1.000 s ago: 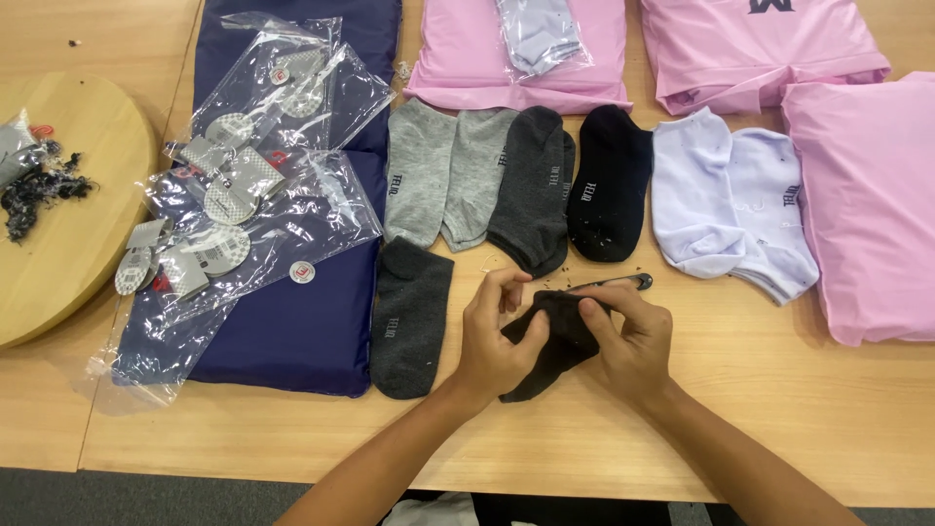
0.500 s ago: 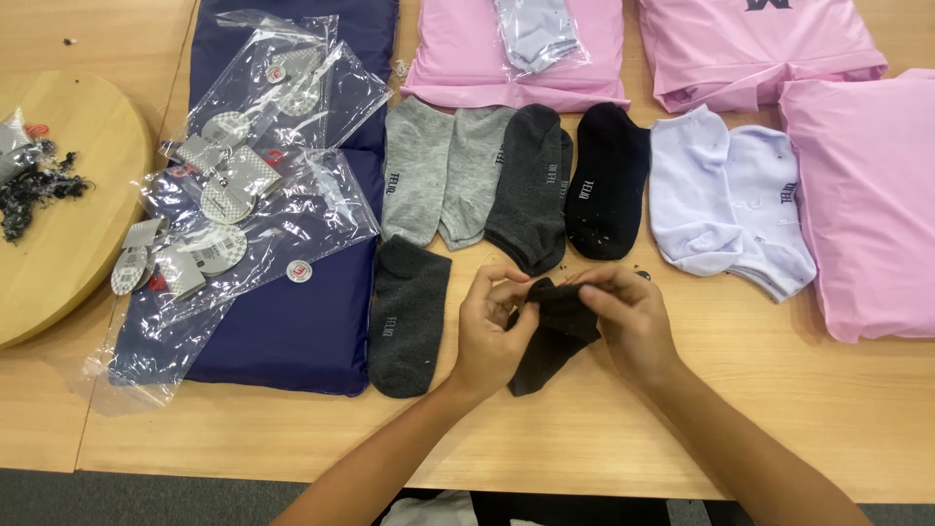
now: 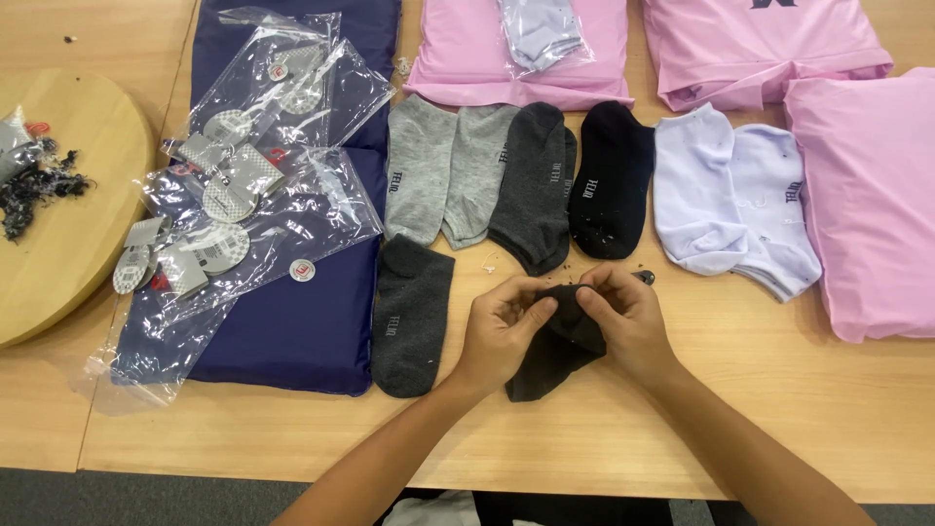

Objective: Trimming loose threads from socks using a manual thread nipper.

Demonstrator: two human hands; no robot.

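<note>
Seven socks laid out | left hand, right hand both pinched on black sock | unplaced

Held sock lies right of another sock.

We count two hands: left hand, right hand. One black sock between them. On bench we count seven more socks: two light grey, two dark grey, one black, two lilac. Three pink packages, one navy package, one round wooden board.
</note>
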